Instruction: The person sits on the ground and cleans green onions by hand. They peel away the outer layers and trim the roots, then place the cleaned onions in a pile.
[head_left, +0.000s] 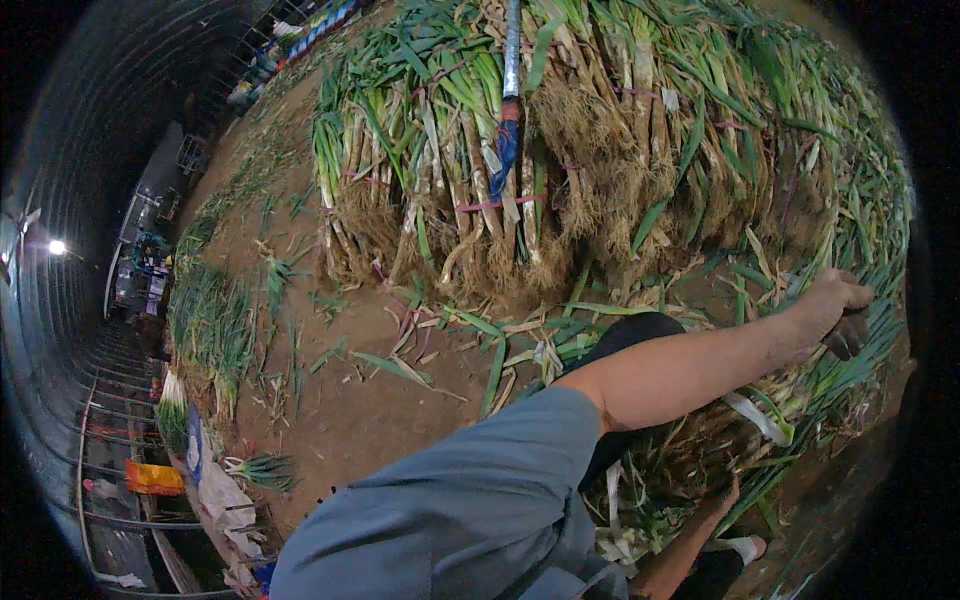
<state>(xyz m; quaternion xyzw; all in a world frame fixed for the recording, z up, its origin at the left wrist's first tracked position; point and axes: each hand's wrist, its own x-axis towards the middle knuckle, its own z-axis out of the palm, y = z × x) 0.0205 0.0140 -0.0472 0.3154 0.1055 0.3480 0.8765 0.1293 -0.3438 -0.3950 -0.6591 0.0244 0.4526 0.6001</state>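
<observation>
My left hand (840, 311), soiled and with curled fingers, is at the right, over a heap of green leek leaves (877, 255); whether it holds anything is unclear. Below it, my right hand (727, 496) is low among roots and loose leaves, mostly indistinct, near a pale leek stalk (756, 454). In front of me stand several bundles of leeks (480, 172), tied with pink bands, their brown roots (585, 142) towards me. A metal pole (511, 52) with a blue and red wrapped end (505, 154) crosses in front of the bundles.
Leaf scraps (487, 330) litter the dirt floor (375, 450). More leeks (214, 330) lie at the left, with a small bunch (262, 470) beside a pale sack (225, 499). An orange item (154, 478) and metal racks (86, 450) are farther left, under a curved tunnel wall (67, 135).
</observation>
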